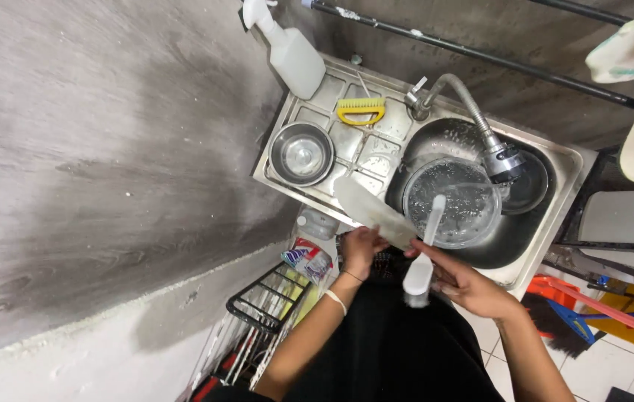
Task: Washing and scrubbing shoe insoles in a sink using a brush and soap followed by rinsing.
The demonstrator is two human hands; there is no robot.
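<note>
Now, steel bowl [301,153] on the sink's drainboard [362,152] | left hand [359,249] closed on a pale flat board [371,211] at the sink's near edge | right hand [468,283] wrapped around a white brush [424,253] (bristles down) | glass bowl [452,202] in basin under the faucet [501,161]

Two bare forearms reach forward from the body, hands close together.

The left hand [359,248] is curled shut, fingers wrapped under and thumb on top, wrist slightly bent and ringed by a pale band and a thin dark one. The right hand [460,281] lies just beside it, palm down, fingers closed in a grip, knuckles up. Both elbows are bent and tucked near the torso, the forearms angling inward towards each other.
</note>
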